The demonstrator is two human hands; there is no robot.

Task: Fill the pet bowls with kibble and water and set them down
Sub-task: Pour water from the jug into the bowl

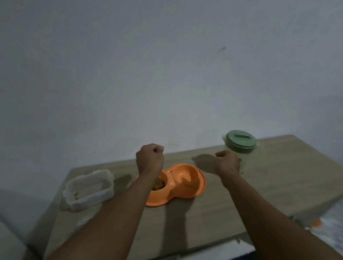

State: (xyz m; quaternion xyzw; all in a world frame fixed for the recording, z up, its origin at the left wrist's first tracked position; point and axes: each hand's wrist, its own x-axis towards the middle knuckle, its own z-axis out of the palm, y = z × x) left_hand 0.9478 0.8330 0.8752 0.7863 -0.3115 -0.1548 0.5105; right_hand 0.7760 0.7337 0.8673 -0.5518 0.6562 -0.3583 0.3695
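Head view: both forearms reach out over the wooden counter. The left hand is curled into a fist with nothing showing in it. The right hand is curled the same way, and nothing shows in it either.

The orange double pet bowl lies between the two hands and a little nearer the body. The left forearm crosses its nearer well. That well, just below the left wrist, holds kibble. The other well, towards the right hand, looks dry, though the dim light makes this hard to judge.

Out beyond the left forearm stands a clear tub with only a few bits left in it. A green-lidded container sits just beyond the right hand, near the wall.

The water step seems to be next. If the green container holds the water, the right hand is best placed to reach it. The left hand could steady the bowl's rim. Pour low and slowly into the dry well only, so that the kibble stays dry.
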